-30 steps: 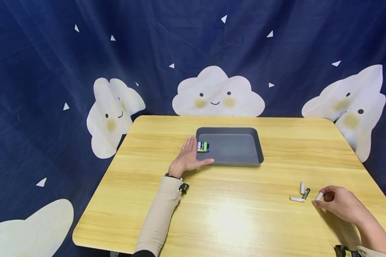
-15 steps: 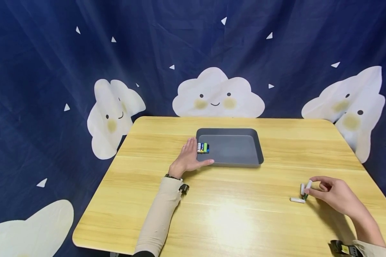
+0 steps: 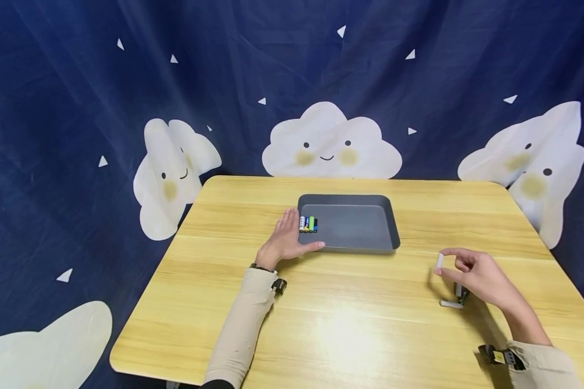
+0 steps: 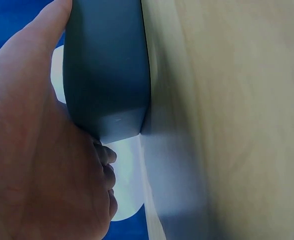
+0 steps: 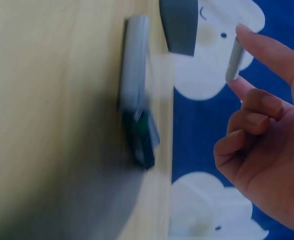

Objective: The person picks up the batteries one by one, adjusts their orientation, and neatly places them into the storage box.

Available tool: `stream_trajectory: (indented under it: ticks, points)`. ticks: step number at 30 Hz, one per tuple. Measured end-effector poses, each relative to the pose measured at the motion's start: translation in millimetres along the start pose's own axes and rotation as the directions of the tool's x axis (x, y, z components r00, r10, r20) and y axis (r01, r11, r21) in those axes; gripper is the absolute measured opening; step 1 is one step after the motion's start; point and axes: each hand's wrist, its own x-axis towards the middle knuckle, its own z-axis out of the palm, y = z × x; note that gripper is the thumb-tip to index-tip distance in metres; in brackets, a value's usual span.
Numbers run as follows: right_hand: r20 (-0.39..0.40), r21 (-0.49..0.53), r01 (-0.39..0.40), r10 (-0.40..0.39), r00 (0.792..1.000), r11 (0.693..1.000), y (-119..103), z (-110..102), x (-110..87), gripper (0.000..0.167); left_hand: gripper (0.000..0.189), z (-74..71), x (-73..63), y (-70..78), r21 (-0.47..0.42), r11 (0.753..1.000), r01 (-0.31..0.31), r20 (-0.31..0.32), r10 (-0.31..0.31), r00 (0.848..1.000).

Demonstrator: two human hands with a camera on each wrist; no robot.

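Note:
Between thumb and index finger, my right hand pinches a white battery by its two ends, above the table. In the right wrist view that battery is held well apart from the loose ones. My left hand lies against the near left corner of a dark grey tray, its fingers straight along the side and its thumb at the front rim. Inside the tray, several batteries in white, blue, green and black stand in a row by the left wall. The left wrist view shows the tray's outer wall beside the palm.
On the table below my right hand lie a white battery, another white one and a dark green battery, partly hidden. The wooden table meets a blue curtain with clouds at the back.
With the white battery pinched, my right hand has risen and moved left and away from me, past the loose batteries towards the tray. The left hand and tray have stayed put.

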Motion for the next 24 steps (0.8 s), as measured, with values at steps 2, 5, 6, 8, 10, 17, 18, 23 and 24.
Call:
stream_trajectory:
  ticks: [2,5,6,8,10,17,18,23,24]
  points:
    - [-0.003,0.012,0.026,-0.026,1.000,1.000,-3.9,4.0,6.8,0.036,0.131,0.3,0.4,-0.2,0.004,1.000,0.001,0.003,-0.001,1.000]
    - [-0.005,0.034,0.067,-0.067,0.998,0.997,-10.1,10.3,17.9,0.034,0.131,1.3,1.1,-0.3,0.016,1.000,0.004,0.008,-0.004,1.000]
    - [-0.006,0.043,0.078,-0.077,0.997,0.996,-12.2,12.4,21.5,0.034,0.131,1.5,1.2,-0.1,0.018,1.000,0.003,0.006,-0.003,1.000]
    - [-0.003,0.061,0.093,-0.093,0.996,0.994,-16.6,16.6,28.6,0.036,0.130,1.3,0.6,0.7,0.019,1.000,-0.002,-0.005,0.002,1.000]
    - [-0.002,0.076,0.097,-0.097,0.995,0.992,-20.9,20.6,35.1,0.037,0.130,0.9,-0.1,1.9,0.020,1.000,-0.007,-0.015,0.007,1.000]
    - [-0.001,0.118,0.105,-0.105,0.994,0.987,-32.1,36.2,57.3,0.041,0.130,0.7,0.4,3.4,0.025,1.000,-0.017,-0.019,0.017,1.000]
    - [0.002,0.128,0.105,-0.106,0.994,0.986,-33.8,38.4,60.2,0.042,0.130,0.7,0.4,3.3,0.023,1.000,-0.019,-0.019,0.019,1.000]
    - [0.032,0.211,0.093,-0.102,0.994,0.973,-44.4,49.2,74.5,0.047,0.130,0.2,-0.2,2.4,0.022,1.000,-0.015,-0.009,0.016,1.000]
    - [0.039,0.226,0.088,-0.099,0.994,0.970,-46.3,51.4,77.4,0.047,0.130,0.2,-0.5,2.3,0.021,1.000,-0.015,-0.009,0.015,1.000]
